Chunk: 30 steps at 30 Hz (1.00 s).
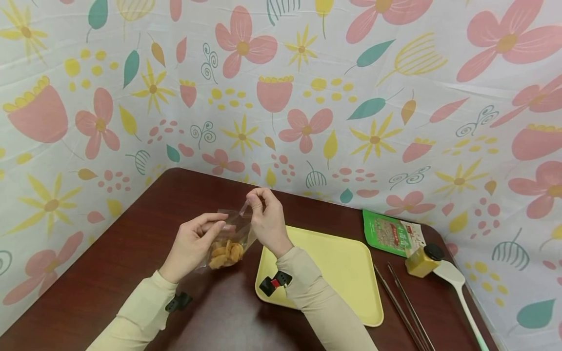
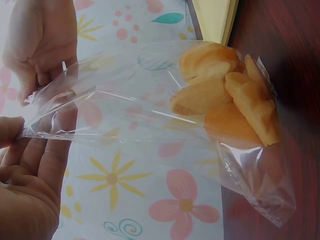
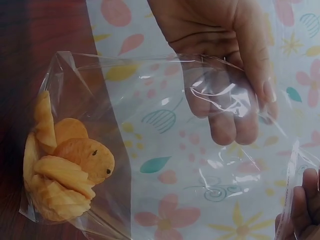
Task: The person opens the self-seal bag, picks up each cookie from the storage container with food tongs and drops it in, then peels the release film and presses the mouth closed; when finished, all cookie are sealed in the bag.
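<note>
A clear plastic bag hangs upright between both hands, with several golden-orange crackers gathered at its bottom. My left hand pinches the bag near its upper left edge. In the right wrist view its thumb lies in front of the film and its fingers show through from behind. My right hand pinches the bag's upper right edge, slightly higher than the left. In the right wrist view only part of the right hand appears, by the bag's narrow edge strip.
A yellow tray lies right of the bag, partly under the right forearm. Farther right are metal tongs or rods, a green food pouch, a yellow, black-lidded jar and a white-headed spatula. Flowered cloth stands behind the table.
</note>
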Each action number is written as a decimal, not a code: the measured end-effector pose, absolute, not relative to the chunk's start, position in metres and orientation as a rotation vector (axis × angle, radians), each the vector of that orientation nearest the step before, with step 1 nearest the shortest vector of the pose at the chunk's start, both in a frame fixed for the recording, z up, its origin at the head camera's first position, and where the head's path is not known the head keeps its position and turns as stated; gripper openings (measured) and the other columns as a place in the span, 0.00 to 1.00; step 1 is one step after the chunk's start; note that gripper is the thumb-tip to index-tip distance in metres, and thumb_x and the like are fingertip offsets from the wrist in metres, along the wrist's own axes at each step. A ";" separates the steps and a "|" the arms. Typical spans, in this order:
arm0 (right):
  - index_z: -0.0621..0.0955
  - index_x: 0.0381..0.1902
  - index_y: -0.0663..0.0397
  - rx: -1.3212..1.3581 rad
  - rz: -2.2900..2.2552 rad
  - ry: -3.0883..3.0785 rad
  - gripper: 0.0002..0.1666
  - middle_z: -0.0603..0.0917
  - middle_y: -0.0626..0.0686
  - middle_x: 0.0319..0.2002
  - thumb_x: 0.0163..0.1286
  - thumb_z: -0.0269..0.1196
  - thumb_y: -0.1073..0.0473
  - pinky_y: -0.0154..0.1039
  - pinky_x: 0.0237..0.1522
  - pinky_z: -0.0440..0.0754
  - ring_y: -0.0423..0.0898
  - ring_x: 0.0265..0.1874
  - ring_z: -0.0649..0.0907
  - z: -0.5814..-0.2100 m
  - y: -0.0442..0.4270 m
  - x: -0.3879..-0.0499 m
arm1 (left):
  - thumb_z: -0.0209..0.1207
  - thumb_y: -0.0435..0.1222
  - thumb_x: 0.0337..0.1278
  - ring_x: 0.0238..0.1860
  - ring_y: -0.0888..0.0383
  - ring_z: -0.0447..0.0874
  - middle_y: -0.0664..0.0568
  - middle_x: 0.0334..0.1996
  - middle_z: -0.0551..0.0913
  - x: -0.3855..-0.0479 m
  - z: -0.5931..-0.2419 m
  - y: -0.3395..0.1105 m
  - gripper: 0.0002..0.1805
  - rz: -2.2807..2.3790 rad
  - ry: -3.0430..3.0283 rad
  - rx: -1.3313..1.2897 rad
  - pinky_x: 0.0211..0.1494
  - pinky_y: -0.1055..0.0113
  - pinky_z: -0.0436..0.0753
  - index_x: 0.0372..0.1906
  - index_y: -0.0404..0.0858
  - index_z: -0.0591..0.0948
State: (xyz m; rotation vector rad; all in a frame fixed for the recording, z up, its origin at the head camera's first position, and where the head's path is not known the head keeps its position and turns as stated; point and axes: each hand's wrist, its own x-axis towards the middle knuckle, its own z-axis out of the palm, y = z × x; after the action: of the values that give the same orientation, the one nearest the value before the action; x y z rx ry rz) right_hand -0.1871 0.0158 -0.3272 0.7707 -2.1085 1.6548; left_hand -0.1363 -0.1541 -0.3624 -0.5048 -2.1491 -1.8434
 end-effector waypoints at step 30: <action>0.71 0.42 0.77 0.644 1.895 -1.939 0.12 0.83 0.72 0.35 0.78 0.47 0.67 0.57 0.46 0.79 0.66 0.37 0.82 -0.334 0.038 -0.205 | 0.56 0.33 0.69 0.41 0.48 0.87 0.42 0.40 0.87 -0.152 -0.390 -0.167 0.12 -1.923 -2.044 -0.530 0.45 0.59 0.84 0.53 0.33 0.80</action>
State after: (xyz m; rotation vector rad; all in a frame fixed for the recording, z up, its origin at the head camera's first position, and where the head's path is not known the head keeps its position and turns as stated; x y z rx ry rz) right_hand -0.2053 0.0378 -0.3341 0.6440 -1.9385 1.8948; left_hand -0.1520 -0.1666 -0.3896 -0.5298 -2.0439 -1.9233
